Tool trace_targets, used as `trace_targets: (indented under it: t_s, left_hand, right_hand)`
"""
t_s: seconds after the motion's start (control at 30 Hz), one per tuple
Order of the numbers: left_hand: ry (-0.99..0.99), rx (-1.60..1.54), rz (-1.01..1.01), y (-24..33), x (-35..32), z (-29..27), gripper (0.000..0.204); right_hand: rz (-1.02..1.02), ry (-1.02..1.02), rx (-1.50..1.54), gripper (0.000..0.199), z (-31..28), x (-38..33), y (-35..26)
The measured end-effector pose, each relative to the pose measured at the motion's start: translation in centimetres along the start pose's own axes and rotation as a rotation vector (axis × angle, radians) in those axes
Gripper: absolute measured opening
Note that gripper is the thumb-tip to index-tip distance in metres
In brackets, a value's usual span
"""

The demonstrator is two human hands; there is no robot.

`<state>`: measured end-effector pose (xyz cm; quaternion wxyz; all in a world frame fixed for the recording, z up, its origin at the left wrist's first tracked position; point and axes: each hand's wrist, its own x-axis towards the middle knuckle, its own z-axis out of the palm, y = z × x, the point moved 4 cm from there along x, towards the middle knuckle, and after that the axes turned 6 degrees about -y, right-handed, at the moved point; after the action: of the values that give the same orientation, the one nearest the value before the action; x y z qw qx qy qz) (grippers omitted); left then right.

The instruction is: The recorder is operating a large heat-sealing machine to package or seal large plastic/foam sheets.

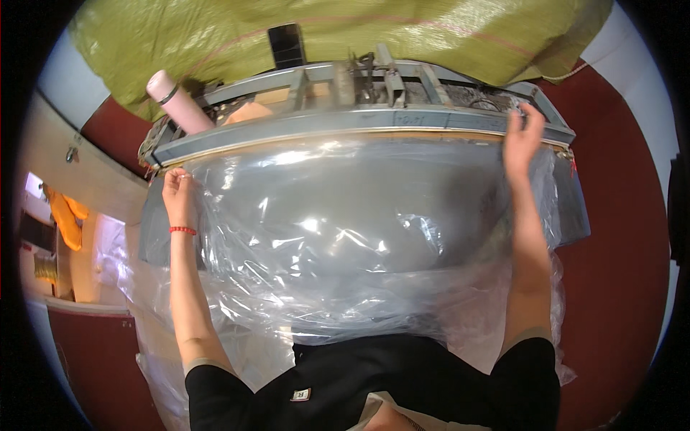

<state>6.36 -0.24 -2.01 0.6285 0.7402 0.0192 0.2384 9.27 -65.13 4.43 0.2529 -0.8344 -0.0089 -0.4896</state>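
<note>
A large sheet of clear plastic film (338, 248) lies wrinkled over a grey work surface (573, 208) and hangs down toward my body. At the film's far left corner my left hand (177, 195), with a red bead bracelet (182, 230) on its wrist, pinches the edge between thumb and fingers. My right hand (523, 142) is raised at the far right, over the grey metal frame (345, 123). Its fingers are bent, with a gap between them and the thumb, and I see nothing held there.
A pink bottle (180, 106) leans in the metal frame's left end. Behind the frame, a dark phone (287, 46) rests against a yellow-green woven sheet (359, 32). Metal parts (388, 79) stand inside the frame. Orange gloves (67, 219) hang at the far left.
</note>
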Motion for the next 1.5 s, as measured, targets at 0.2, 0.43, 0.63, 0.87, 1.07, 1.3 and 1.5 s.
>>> trace_targets:
  t_s: [0.2,0.43,0.63,0.87,1.07,1.3,1.5]
  left_hand:
    - [0.205,-0.137,0.253,6.4,-5.5,-3.6,0.009]
    - [0.1,0.789,0.004,1.5,-8.5,-6.4,0.012]
    - [-0.61,0.923,0.302,4.0,-15.1,4.8,0.06]
    - [-0.593,1.195,0.041,1.8,-13.1,7.8,0.057]
    - [-0.064,0.999,0.269,1.4,-8.7,1.0,0.04]
    - [-1.066,0.375,-0.321,5.2,-22.1,2.6,0.028]
    - [-1.001,0.547,-0.377,-2.3,-29.2,3.0,0.024]
  right_hand:
    - [-0.459,-0.3,0.146,0.018,5.5,-5.7,-17.7]
    - [0.286,-0.921,0.605,0.014,5.4,-10.2,-6.5]
    - [0.272,-0.618,-0.055,0.019,-9.6,-9.2,13.1]
    - [0.379,-0.416,-0.572,0.035,-19.5,-10.3,22.9]
    - [0.414,-0.429,-0.675,0.039,-18.2,-10.0,22.5]
    - [0.422,-0.414,-0.708,0.041,-19.3,-10.0,22.3]
    - [0.455,-0.427,-0.667,0.042,-18.5,-10.4,23.4]
